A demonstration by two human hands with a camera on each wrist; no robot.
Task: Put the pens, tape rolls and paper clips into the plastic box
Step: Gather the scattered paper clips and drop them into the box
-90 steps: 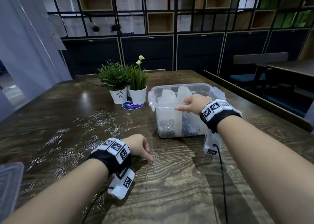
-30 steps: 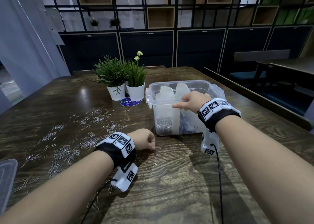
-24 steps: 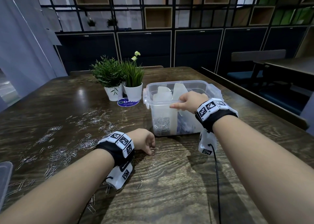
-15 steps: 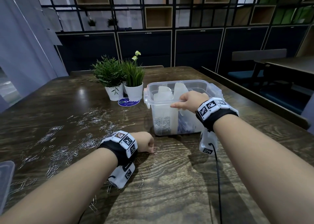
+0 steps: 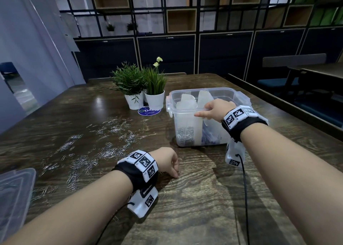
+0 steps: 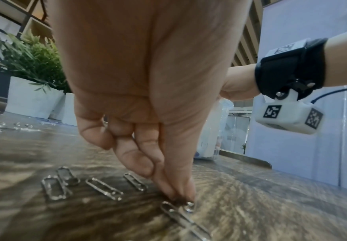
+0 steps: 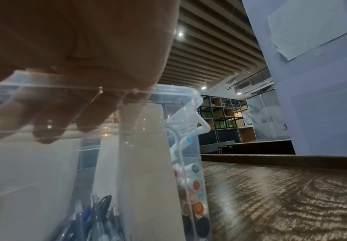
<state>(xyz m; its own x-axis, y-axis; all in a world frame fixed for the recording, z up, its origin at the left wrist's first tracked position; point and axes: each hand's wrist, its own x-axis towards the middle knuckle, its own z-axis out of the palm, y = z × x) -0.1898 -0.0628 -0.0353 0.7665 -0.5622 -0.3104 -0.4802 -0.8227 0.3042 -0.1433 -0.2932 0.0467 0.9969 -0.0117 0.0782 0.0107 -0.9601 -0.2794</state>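
The clear plastic box (image 5: 205,91) stands on the wooden table, split by white dividers (image 5: 203,98). One compartment holds a heap of paper clips (image 5: 185,135); through the wall (image 7: 178,91) I see pens (image 7: 98,216) and marker caps (image 7: 197,185). My right hand (image 5: 213,111) grips the box's near rim, its fingers (image 7: 51,114) curled inside. My left hand (image 5: 167,162) is down on the table in front of the box. Its thumb and forefinger (image 6: 180,197) pinch the end of a paper clip (image 6: 185,215). Several loose clips (image 6: 104,188) lie beside it, and many more (image 5: 111,151) are scattered to the left.
Two potted plants (image 5: 133,88) (image 5: 155,91) and a blue round sticker (image 5: 148,111) sit behind the scattered clips, left of the box. The box's clear lid (image 5: 14,194) lies at the table's near left edge. A raised wooden edge (image 5: 278,111) runs along the table's right side.
My left hand has stayed in front of the box, its fingers going from a loose fist to fingertips lowered onto a clip. My right hand has kept its hold on the rim.
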